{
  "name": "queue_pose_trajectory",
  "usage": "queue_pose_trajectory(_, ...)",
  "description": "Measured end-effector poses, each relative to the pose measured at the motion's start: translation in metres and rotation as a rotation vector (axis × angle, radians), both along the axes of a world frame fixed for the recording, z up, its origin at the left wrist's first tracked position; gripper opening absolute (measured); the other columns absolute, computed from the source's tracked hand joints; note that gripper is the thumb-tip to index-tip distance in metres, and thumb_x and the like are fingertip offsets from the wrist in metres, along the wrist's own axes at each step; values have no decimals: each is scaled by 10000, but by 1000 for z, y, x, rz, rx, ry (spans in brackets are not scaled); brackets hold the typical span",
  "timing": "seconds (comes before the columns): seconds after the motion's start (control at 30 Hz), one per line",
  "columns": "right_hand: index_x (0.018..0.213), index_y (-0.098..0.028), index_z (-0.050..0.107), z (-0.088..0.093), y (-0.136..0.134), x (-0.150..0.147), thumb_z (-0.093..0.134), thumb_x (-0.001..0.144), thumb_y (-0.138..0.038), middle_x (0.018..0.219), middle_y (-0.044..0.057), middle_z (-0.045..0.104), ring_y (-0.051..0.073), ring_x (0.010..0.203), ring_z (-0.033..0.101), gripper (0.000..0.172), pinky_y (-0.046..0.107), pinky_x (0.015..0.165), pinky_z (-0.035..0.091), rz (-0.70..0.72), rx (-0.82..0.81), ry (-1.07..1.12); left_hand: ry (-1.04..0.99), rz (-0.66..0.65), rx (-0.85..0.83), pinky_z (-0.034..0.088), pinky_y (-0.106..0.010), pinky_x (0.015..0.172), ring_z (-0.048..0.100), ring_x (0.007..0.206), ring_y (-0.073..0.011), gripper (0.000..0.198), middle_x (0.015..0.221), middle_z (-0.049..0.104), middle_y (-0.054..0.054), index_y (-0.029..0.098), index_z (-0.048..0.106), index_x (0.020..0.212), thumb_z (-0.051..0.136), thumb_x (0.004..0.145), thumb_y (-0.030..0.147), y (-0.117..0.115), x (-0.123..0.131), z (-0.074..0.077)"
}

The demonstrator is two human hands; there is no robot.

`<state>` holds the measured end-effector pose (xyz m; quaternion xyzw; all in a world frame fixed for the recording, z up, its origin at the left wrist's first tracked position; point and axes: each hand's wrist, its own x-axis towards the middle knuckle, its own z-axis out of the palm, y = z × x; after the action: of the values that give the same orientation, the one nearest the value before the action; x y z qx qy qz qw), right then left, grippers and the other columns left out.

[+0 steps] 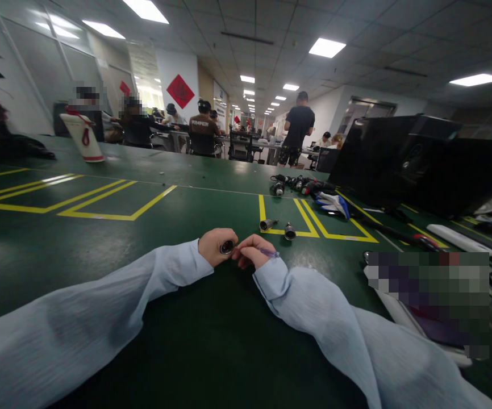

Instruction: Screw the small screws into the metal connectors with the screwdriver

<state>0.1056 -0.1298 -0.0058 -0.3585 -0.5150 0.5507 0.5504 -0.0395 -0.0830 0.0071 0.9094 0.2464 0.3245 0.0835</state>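
Observation:
My left hand [215, 245] is closed in a fist around a small dark metal cylinder [227, 247], whose round end points toward me. Right beside it, my right hand [252, 252] pinches a thin purple pen-like tool [268, 253], its tip aimed at the cylinder. Both hands rest on the green table [101, 250], and both arms wear light blue sleeves. Just beyond the hands, two more small metal cylinders [268, 224] [289, 231] lie on yellow floor-style tape lines.
A heap of dark connectors [291, 184] and a white-blue glove [333, 204] lie further back right. Big black cases [425, 162] stand at the right. A white cup-like container [83, 138] stands far left. Several people sit or stand at desks behind.

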Motion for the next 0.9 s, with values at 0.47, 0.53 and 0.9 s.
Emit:
queue_pose_trajectory(0.47,654,-168,501,-4,4,2,491,621,-120,532,-28,642,85,421,544,59,193,404,433,192,-79,137,-144,-112,-246,357,-181,477,428,508,-72,149,549,465,30,132,478,573,567,632,236,2,0,-4)
queue_pose_trajectory(0.53,650,-170,507,-2,1,2,494,619,-125,527,-29,636,83,418,536,56,194,407,430,159,-48,108,-141,-120,-251,359,-182,479,435,511,-74,152,552,471,28,132,484,581,570,632,246,1,1,-4)
queue_pose_trajectory(0.9,645,-201,534,-4,-11,-6,475,647,-146,575,-24,554,115,517,511,81,248,515,407,-299,321,-453,-21,-79,-128,337,-180,455,442,490,-80,203,531,495,16,134,506,603,534,672,322,-2,0,-2)
